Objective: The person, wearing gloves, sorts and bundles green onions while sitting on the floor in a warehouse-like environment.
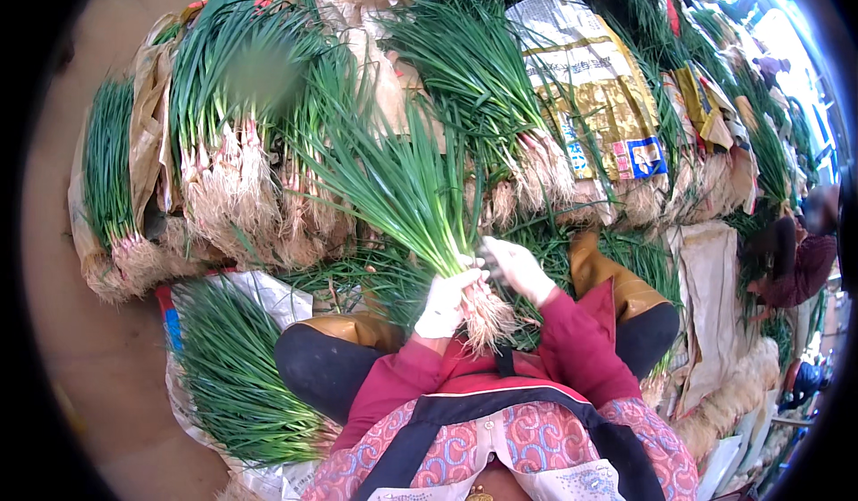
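While the left hand (444, 304) grips the bunch (407, 193) just above its roots, leaves fanning far-left, the right hand (516, 269) rests loosely open beside it.

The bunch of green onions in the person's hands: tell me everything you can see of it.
The bunch of green onions has long, thin green leaves fanning up and to the left, pale stalks and a tangle of light brown roots at the bottom. It is tilted, roots toward the person's lap. The left hand grips it just above the roots; the right hand touches it from the right, fingers loosely curled. Both hands look gloved in white.
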`<state>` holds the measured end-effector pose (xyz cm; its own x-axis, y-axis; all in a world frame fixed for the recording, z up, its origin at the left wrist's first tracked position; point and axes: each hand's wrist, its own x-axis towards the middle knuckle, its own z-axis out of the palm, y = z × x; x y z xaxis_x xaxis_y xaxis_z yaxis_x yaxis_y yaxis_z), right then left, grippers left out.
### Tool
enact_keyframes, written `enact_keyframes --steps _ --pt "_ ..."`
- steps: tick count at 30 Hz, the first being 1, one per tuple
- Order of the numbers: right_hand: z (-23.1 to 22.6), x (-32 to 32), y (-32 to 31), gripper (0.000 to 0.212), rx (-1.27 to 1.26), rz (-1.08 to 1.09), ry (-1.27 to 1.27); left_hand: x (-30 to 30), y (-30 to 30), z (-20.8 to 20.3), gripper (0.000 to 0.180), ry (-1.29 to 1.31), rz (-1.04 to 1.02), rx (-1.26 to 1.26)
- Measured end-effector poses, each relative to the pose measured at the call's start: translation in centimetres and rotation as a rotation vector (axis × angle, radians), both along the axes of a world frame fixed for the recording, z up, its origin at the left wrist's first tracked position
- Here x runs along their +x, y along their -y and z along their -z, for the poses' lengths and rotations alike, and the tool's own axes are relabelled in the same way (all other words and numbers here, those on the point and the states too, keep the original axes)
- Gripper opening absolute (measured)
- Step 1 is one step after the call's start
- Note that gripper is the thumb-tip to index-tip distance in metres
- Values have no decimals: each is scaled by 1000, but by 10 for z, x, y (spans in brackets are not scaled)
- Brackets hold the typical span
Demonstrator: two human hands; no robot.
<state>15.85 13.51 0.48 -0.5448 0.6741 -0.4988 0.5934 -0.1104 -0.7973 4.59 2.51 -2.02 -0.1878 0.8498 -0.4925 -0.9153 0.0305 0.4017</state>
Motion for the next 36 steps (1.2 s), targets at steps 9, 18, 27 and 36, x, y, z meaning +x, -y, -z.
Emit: enact_keyframes --steps 9,18,27,36 --pt "28 -35 -7 22 269 -125 -160 -2 6 17 21 8 -25 -17" --pt "106 14 -41 26 -114 263 -304 -4 16 -21 24 89 -9 22" --pt "14 -42 6 45 -852 224 -700 -6 23 -15 35 120 65 62" --pt "11 -42 17 26 -959 349 -597 -3 24 4 30 155 64 80"
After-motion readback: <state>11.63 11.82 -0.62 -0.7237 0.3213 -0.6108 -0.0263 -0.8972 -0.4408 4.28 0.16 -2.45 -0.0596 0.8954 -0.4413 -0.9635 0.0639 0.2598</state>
